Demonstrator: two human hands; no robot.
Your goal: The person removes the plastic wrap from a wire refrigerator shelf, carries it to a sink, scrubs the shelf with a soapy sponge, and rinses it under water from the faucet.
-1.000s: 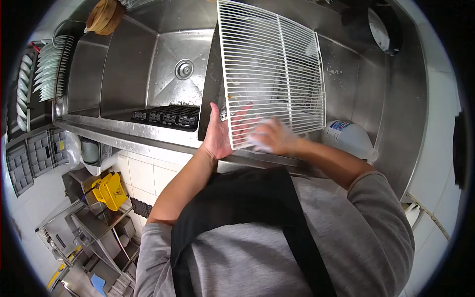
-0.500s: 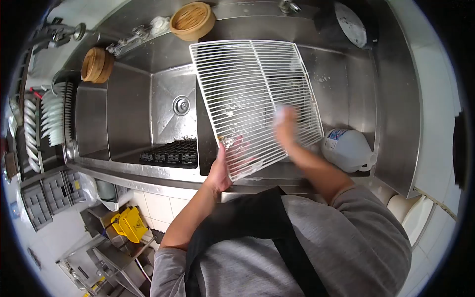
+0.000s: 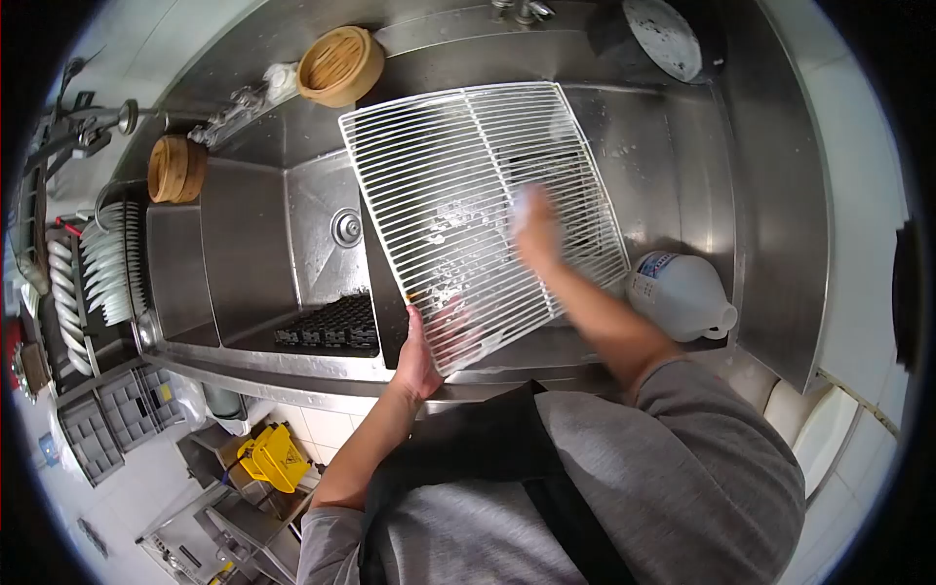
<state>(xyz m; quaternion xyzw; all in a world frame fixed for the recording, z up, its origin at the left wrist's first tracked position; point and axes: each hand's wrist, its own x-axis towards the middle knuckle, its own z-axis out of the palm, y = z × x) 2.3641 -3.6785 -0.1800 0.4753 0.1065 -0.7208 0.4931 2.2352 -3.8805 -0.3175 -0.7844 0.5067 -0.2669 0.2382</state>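
Observation:
A white wire rack (image 3: 458,195) is tilted over the right-hand sink basin, wet in its lower part. My left hand (image 3: 419,356) grips its lower left corner, the thumb at the near edge and the fingers spread behind the wires. On the middle of the rack, right of its centre bar, lies my right hand (image 3: 538,232), blurred by motion, closed on a whitish pad (image 3: 524,205). The pad's exact shape is smeared. Under the rack, water and a dark grid partly show through the wires.
A plastic jug (image 3: 680,297) lies right of the rack. A black mat (image 3: 331,325) sits in the left basin (image 3: 317,200). Bamboo steamers (image 3: 339,66) (image 3: 176,170) stand on the back ledge, a dark pan (image 3: 663,39) at the back right. Plates (image 3: 114,263) stand racked far left.
The rack has tilted further and swung left in view, its far edge now wholly visible. My right hand has moved from the rack's near edge up to its middle.

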